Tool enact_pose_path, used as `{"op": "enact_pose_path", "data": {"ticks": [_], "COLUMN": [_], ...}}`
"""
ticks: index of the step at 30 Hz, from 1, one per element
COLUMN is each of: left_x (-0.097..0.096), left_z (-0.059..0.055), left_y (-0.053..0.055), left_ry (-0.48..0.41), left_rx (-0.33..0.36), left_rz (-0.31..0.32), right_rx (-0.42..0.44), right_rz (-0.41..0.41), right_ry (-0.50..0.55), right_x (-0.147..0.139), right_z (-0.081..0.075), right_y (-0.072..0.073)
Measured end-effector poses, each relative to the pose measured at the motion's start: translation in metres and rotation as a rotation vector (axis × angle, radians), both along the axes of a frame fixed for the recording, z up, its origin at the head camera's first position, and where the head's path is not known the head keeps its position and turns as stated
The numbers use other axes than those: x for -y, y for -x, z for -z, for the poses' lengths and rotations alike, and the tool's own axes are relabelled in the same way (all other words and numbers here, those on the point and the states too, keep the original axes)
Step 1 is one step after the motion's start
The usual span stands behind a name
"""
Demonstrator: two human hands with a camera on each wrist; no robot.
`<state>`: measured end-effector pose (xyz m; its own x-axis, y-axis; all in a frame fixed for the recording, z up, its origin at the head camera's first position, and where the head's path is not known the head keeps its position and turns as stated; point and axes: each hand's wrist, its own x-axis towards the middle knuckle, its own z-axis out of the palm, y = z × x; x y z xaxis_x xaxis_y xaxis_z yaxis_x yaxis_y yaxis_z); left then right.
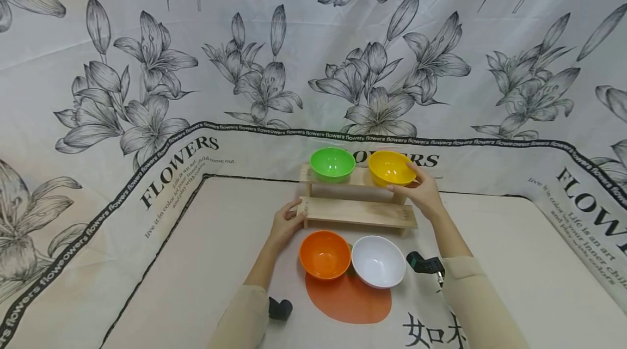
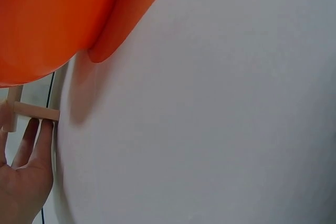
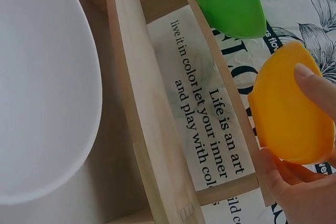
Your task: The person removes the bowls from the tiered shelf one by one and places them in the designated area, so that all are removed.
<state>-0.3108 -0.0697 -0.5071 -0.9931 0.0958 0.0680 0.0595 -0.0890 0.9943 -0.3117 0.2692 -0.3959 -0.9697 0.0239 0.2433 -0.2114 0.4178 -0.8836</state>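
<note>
A two-step wooden rack (image 1: 357, 212) stands toward the back of the table. My left hand (image 1: 286, 225) holds the left end of its lower step, fingers at the board's edge; in the left wrist view this hand (image 2: 25, 182) shows at the lower left. On the upper step's right end, my right hand (image 1: 423, 192) grips a yellow bowl (image 1: 389, 166) by its right side. In the right wrist view the thumb lies on the yellow bowl (image 3: 294, 108), with other fingers beneath. A green bowl (image 1: 332, 165) sits on the upper step's left part.
In front of the rack, an orange bowl (image 1: 325, 255) and a white bowl (image 1: 379, 262) stand side by side. They overlap an orange printed circle (image 1: 348, 302) on the tablecloth. Behind the rack rises a flower-printed cloth (image 1: 274, 93). Black wrist devices (image 1: 425, 263) show by both sleeves.
</note>
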Motion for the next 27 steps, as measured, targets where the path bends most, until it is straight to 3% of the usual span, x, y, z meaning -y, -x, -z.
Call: {"op": "enact_pose_path", "data": {"ticks": [7, 21, 27], "left_x": [0.000, 0.000, 0.000], "left_z": [0.002, 0.001, -0.014], "left_y": [0.001, 0.001, -0.008], "left_ry": [0.003, 0.002, 0.001], "left_rx": [-0.002, -0.014, -0.004], "left_rz": [-0.004, 0.007, 0.026], "right_rx": [-0.009, -0.026, -0.026], "right_rz": [-0.019, -0.052, -0.053], "right_ry": [-0.016, -0.029, -0.023], "right_x": [-0.004, -0.018, -0.026], "right_z": [-0.005, -0.009, 0.000], "right_y": [-0.014, -0.054, -0.071]}}
